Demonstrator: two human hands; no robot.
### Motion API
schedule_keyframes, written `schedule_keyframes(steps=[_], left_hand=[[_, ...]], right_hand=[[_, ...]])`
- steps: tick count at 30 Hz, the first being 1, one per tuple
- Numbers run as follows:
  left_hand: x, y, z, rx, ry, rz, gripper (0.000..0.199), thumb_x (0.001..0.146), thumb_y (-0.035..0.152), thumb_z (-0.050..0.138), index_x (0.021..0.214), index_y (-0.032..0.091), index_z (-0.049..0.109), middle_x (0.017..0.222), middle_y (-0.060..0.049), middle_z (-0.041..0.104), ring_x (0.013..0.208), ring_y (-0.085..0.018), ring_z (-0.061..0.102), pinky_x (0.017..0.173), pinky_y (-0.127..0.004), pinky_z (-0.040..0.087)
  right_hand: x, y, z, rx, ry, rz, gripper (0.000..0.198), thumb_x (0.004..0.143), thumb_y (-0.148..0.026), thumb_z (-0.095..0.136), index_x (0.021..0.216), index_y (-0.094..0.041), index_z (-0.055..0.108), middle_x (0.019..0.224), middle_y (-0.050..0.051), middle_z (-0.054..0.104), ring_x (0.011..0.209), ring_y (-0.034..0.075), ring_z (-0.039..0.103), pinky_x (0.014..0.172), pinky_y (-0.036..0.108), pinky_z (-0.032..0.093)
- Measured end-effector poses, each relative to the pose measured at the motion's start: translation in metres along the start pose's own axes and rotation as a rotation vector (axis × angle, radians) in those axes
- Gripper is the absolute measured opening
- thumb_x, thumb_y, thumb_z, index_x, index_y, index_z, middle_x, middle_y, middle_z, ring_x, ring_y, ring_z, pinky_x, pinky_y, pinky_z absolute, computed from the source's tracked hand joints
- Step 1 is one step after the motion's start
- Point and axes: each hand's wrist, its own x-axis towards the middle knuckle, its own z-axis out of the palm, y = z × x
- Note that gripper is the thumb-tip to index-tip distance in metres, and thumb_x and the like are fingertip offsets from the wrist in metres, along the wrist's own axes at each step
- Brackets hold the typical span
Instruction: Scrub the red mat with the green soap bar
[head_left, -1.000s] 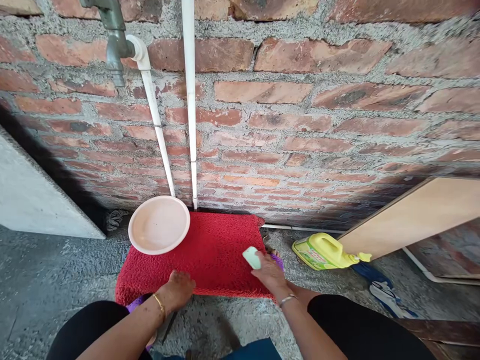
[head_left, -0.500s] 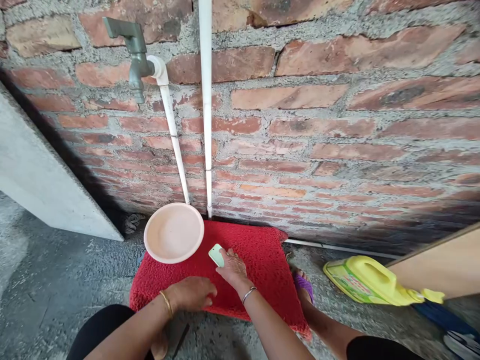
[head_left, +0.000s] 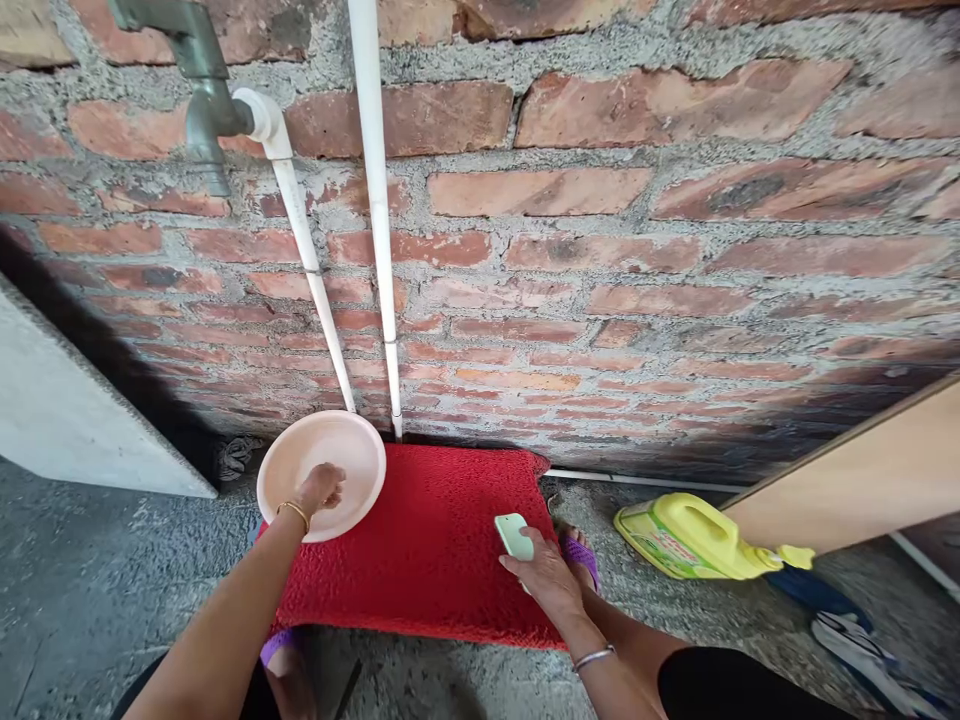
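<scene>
Red, the rough-piled rectangular floor mat (head_left: 427,550) in the lower centre of the frame, flat on grey concrete against the brick wall. Long axis running left to right, parallel with the wall.

Pale pink, the round shallow plastic basin (head_left: 341,455) on the mat's upper left corner, mouth upward, directly below the grey metal tap (head_left: 199,90) in the upper left of the frame. No long axis, being round. Left hand (head_left: 321,487) reaching in over the near rim, fingers curled down inside; closed on the rim or only resting there, cannot tell.

Mint-green, the small rounded bar of soap (head_left: 514,536) at the mat's right edge, closed under the fingers of the right hand (head_left: 547,580). Long axis pointing up the frame toward the wall, leaning slightly left.

Better probably to press the bar flat with even strokes along the pile, keeping the grip firm, since wet soap slips easily. Better also to steady the basin by the rim, keeping it level.
</scene>
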Motion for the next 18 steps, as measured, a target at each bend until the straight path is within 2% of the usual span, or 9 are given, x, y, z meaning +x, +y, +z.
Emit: schedule_keyframes(steps=[2, 4, 7, 10, 12, 14, 16, 18], left_hand=[[0.004, 0.011, 0.017, -0.065, -0.046, -0.037, 0.029, 0.096, 0.037, 0.051, 0.091, 0.012, 0.062, 0.071, -0.001, 0.063, 0.059, -0.011, 0.060, 0.060, -0.026, 0.052], [0.006, 0.026, 0.039, -0.126, -0.099, -0.020, 0.026, 0.093, 0.036, 0.051, 0.086, 0.013, 0.061, 0.064, 0.001, 0.062, 0.055, -0.010, 0.059, 0.058, -0.024, 0.051], [0.003, 0.049, 0.070, -0.256, -0.192, 0.050, 0.019, 0.088, 0.030, 0.053, 0.098, 0.015, 0.059, 0.072, 0.000, 0.066, 0.063, -0.011, 0.063, 0.062, -0.023, 0.052], [-0.006, 0.059, 0.076, -0.212, -0.222, 0.129, 0.030, 0.086, 0.024, 0.050, 0.114, 0.015, 0.057, 0.080, -0.001, 0.067, 0.070, -0.013, 0.062, 0.065, -0.025, 0.053], [-0.015, 0.056, 0.061, -0.017, -0.189, 0.212, 0.032, 0.088, 0.025, 0.047, 0.117, 0.017, 0.058, 0.093, -0.003, 0.069, 0.082, -0.015, 0.064, 0.072, -0.027, 0.055], [-0.026, 0.046, 0.035, 0.290, -0.121, 0.281, 0.033, 0.090, 0.025, 0.045, 0.118, 0.018, 0.060, 0.112, -0.007, 0.068, 0.102, -0.018, 0.063, 0.089, -0.031, 0.053], [-0.037, 0.031, 0.008, 0.645, -0.032, 0.244, 0.036, 0.091, 0.022, 0.044, 0.123, 0.017, 0.060, 0.127, -0.012, 0.063, 0.118, -0.021, 0.059, 0.103, -0.035, 0.046], [-0.047, 0.015, -0.012, 0.878, 0.026, 0.125, 0.040, 0.090, 0.017, 0.042, 0.127, 0.012, 0.058, 0.132, -0.019, 0.059, 0.123, -0.028, 0.058, 0.104, -0.044, 0.044]], right_hand=[[-0.007, -0.023, 0.007, 0.013, -0.017, -0.048, 0.058, 0.080, -0.040, 0.062, 0.134, -0.023, 0.052, 0.123, 0.009, 0.060, 0.109, 0.022, 0.063, 0.089, 0.029, 0.046], [-0.014, -0.056, 0.018, -0.018, -0.031, -0.135, 0.060, 0.078, -0.038, 0.065, 0.135, -0.024, 0.053, 0.124, 0.010, 0.059, 0.112, 0.023, 0.061, 0.091, 0.030, 0.044], [-0.020, -0.107, 0.036, -0.111, -0.070, -0.312, 0.061, 0.076, -0.037, 0.069, 0.134, -0.026, 0.054, 0.127, 0.011, 0.058, 0.115, 0.026, 0.058, 0.096, 0.033, 0.041], [-0.015, -0.130, 0.043, -0.194, -0.115, -0.426, 0.061, 0.074, -0.033, 0.071, 0.133, -0.026, 0.055, 0.132, 0.012, 0.056, 0.119, 0.028, 0.055, 0.098, 0.035, 0.039], [-0.006, -0.121, 0.034, -0.220, -0.127, -0.413, 0.062, 0.072, -0.030, 0.071, 0.132, -0.028, 0.056, 0.132, 0.010, 0.056, 0.119, 0.027, 0.055, 0.097, 0.035, 0.039], [0.005, -0.096, 0.016, -0.223, -0.103, -0.337, 0.061, 0.072, -0.028, 0.070, 0.131, -0.029, 0.057, 0.127, 0.008, 0.058, 0.115, 0.025, 0.057, 0.095, 0.033, 0.040], [0.013, -0.064, -0.003, -0.239, -0.035, -0.200, 0.060, 0.074, -0.027, 0.068, 0.133, -0.029, 0.056, 0.125, 0.009, 0.059, 0.114, 0.025, 0.059, 0.094, 0.033, 0.041], [0.017, -0.037, -0.018, -0.275, 0.070, -0.039, 0.056, 0.079, -0.028, 0.063, 0.135, -0.026, 0.055, 0.125, 0.012, 0.059, 0.114, 0.028, 0.060, 0.093, 0.036, 0.042]])
